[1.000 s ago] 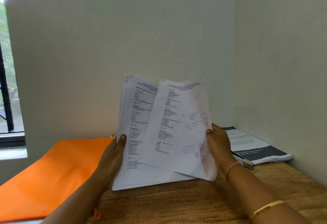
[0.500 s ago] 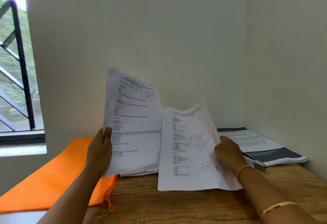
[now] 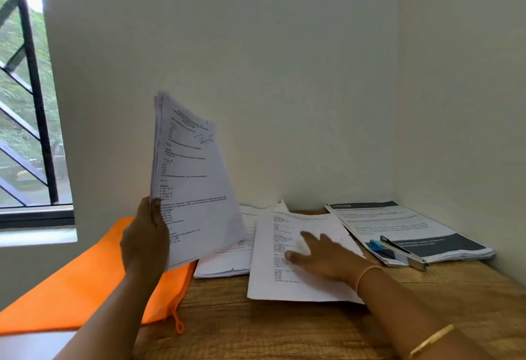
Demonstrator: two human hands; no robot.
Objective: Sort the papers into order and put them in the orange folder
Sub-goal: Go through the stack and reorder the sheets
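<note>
L hand [image 3: 145, 243] gripped paper stack [image 3: 196, 189] upright, thumb on front, long axis vertical. R hand [image 3: 324, 257] flat, fingers spread, pressed loose sheet [image 3: 264, 288] on table [image 3: 256, 331]. orange folder [image 3: 85, 282] lay flat at left, near L hand; R hand farther.

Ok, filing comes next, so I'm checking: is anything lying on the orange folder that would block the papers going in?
Nothing visible lies on the orange folder. The left hand holds the stack raised near its right edge; the right hand rests on a loose sheet on the table to its right.
</note>
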